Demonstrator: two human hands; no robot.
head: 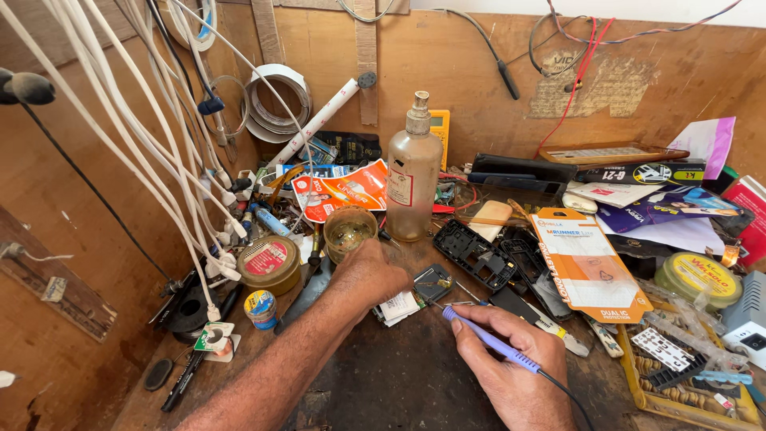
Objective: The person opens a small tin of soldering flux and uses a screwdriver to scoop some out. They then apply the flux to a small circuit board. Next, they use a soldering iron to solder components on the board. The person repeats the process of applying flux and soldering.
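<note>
**Inspector:** Presently noted: left hand (369,279) resting knuckles-up on the wooden workbench (399,375), fingers curled down over a small circuit board (433,283) and pinning it to the bench. Touching the board at its left edge; grip underneath hidden by the knuckles.

**Clerk:** And the right?

**Inspector:** Right hand (511,369) closed pen-fashion round a purple soldering iron (488,342), metal tip aimed left toward the board and ending just beside it. Contact between tip and board too small to tell. Dark cord (565,393) running off the rear of the iron, over the wrist, toward the lower edge.

**Clerk:** Hands together or apart?

**Inspector:** Near each other, not touching; board lying between them, at the centre of the bench.

**Clerk:** Surroundings?

**Inspector:** Just behind the left hand, a small open tin (349,231) with yellowish content. Behind that, upright, a tall clear bottle (413,172) with a metal nozzle. Left of the hand, a round lidded tin (268,262) and a small blue-capped pot (261,307). Right of the board, black phone housings (477,251), opened, and an orange-and-white blister card (589,267) lying flat. Far right, a round green-yellow tin (700,278) and a yellow tray (690,375) of small parts. Along the left wall, a bundle of white cables (159,160) hanging down to the bench. On the back wall, rolls of tape (275,100) hung up.
</note>
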